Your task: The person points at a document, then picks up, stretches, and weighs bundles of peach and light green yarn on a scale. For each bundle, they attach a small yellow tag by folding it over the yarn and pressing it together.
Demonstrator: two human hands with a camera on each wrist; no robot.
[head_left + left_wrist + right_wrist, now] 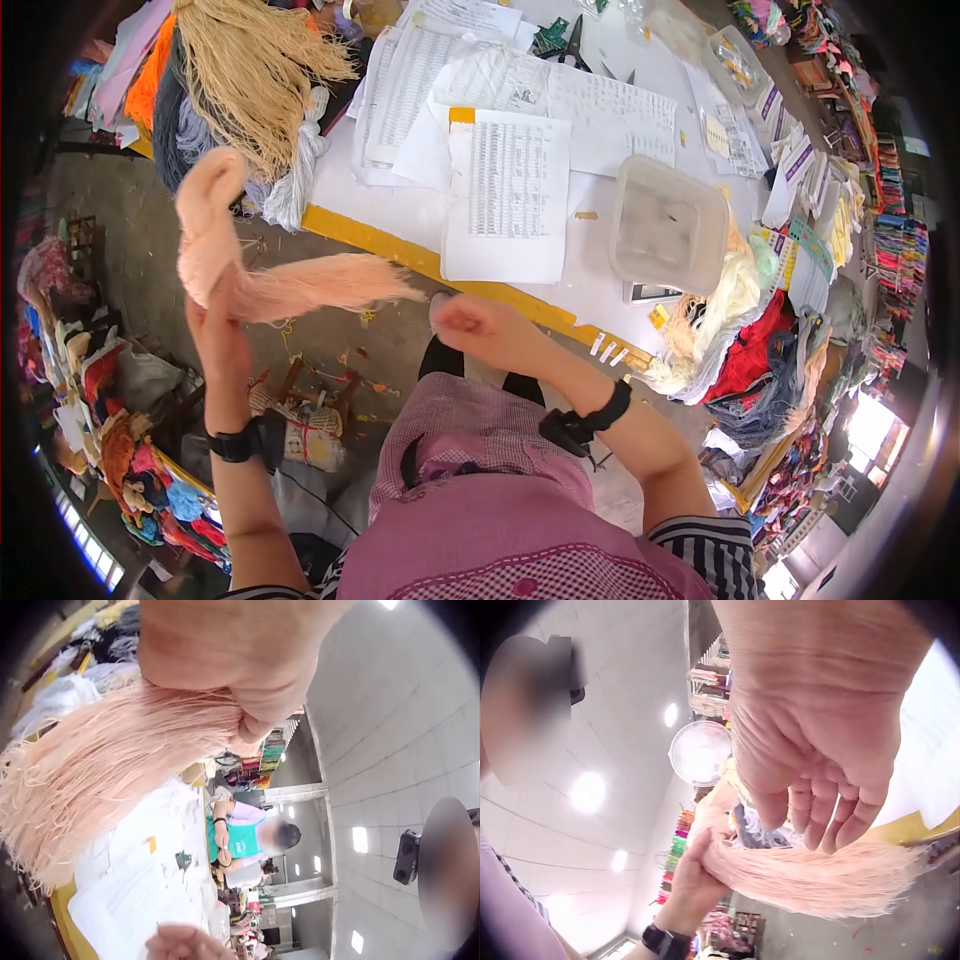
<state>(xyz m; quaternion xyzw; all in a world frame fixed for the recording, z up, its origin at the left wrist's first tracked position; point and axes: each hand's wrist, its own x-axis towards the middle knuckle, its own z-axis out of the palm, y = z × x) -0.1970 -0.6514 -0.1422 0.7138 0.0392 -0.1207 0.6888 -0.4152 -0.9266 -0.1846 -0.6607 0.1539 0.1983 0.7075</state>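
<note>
A peach-pink yarn hank point(330, 283) is gripped in my left hand point(218, 335), its looped, folded end rising above the fingers. The cut strands fan out to the right, toward my other hand. In the left wrist view the loose yarn ends point(97, 772) spread below the fist. My right hand point(490, 330) is apart from the hank in the head view, near the table's front edge. In the right wrist view its fingers point(821, 802) hang loosely curled with nothing held, overlapping the strands there.
Printed sheets point(515, 200) cover the white table point(400, 215) with its yellow edge. A clear plastic box point(670, 225) stands to the right beside piled yarn point(740, 340). Beige hanks point(250, 80) lie at the back left. Another person point(244, 840) stands across the table.
</note>
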